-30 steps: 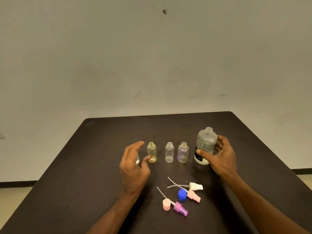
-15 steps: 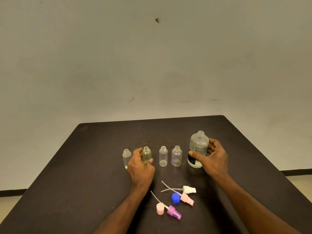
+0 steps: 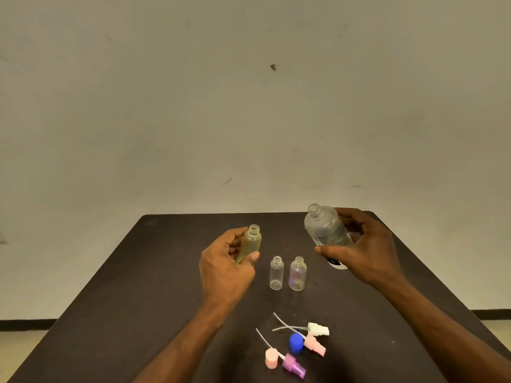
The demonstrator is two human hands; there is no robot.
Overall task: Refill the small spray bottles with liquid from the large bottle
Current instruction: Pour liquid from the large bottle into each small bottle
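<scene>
My left hand [image 3: 225, 268] holds a small yellow-tinted bottle [image 3: 252, 241], uncapped, lifted off the dark table [image 3: 132, 299] and leaning slightly right. My right hand [image 3: 365, 250] grips the large clear bottle [image 3: 325, 230], also uncapped, raised and tilted to the left, with some liquid inside. Between my hands two small uncapped bottles stand on the table: a clear one [image 3: 276, 273] and a faintly purple one [image 3: 297, 274]. A fourth small bottle seen earlier is hidden behind my left hand.
Near the front of the table lie loose spray heads with dip tubes: white [image 3: 318, 328], pink [image 3: 315, 345], purple [image 3: 294, 369], plus a pink cap [image 3: 271, 359] and a blue cap [image 3: 296, 342]. A plain wall rises behind the table's far edge.
My left hand closed on the yellow bottle and lifted it off the table. My right hand raised the large bottle and tilted it to the left.
</scene>
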